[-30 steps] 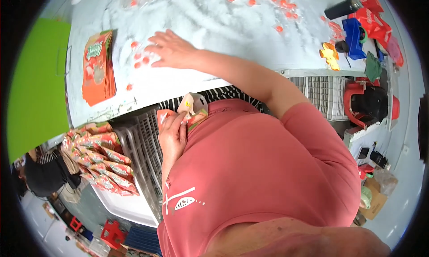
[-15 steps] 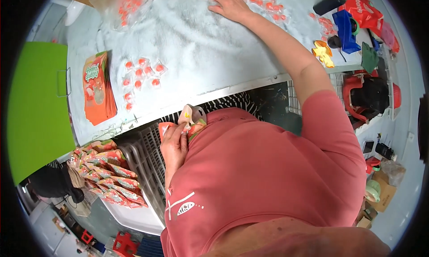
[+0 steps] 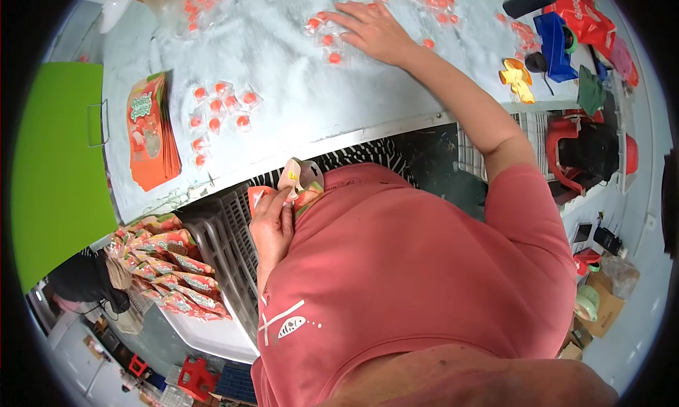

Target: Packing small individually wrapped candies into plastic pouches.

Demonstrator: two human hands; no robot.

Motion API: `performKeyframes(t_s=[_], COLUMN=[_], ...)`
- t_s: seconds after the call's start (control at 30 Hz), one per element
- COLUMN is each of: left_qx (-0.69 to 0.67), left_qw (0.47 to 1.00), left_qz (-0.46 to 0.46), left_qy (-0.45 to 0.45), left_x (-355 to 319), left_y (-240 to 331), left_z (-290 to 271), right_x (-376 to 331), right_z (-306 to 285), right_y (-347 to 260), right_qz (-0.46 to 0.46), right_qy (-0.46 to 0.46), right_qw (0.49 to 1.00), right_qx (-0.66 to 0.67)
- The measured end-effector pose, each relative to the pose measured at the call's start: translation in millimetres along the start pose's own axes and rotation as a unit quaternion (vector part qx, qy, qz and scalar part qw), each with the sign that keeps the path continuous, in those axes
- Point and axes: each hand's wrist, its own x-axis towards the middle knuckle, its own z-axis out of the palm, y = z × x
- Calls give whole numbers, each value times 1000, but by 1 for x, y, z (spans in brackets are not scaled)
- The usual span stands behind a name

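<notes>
My left hand [image 3: 271, 222] is closed on an orange-and-green pouch [image 3: 305, 195], held against my shirt below the table edge, its mouth spread apart. Out on the table my right hand [image 3: 373, 33] lies palm down with its fingers stretched over several small clear-wrapped red candies [image 3: 334, 57]; those under the palm are hidden. Another loose group of wrapped candies [image 3: 230, 103] lies at the left of the table. Beside it is a stack of flat orange pouches [image 3: 152, 135].
Filled pouches [image 3: 173, 265] crowd a white tray [image 3: 205, 336] at lower left, next to grey plastic crates [image 3: 237, 230]. More candies [image 3: 205, 0] lie at the far side. A dark bottle [image 3: 534, 0], blue holder [image 3: 555, 46] and yellow object [image 3: 517, 79] stand at right.
My right hand has drawn back from the far candies toward me and slightly right, bringing several candies with it. The left hand still holds the pouch.
</notes>
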Motion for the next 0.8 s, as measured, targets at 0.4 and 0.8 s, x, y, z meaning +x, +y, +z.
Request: performKeyframes(t_s=[0.4,0.8], left_qx=[-5,0], left_qw=[1000,1000], left_qz=[-6,-18], left_qy=[-1,-4], left_x=[0,-1], left_y=[10,10], left_z=[-1,0], right_x=[8,27], right_z=[14,43], right_y=[-22,-85], right_qz=[112,84], right_qy=[66,55], right_qw=[972,981], right_qx=[197,168])
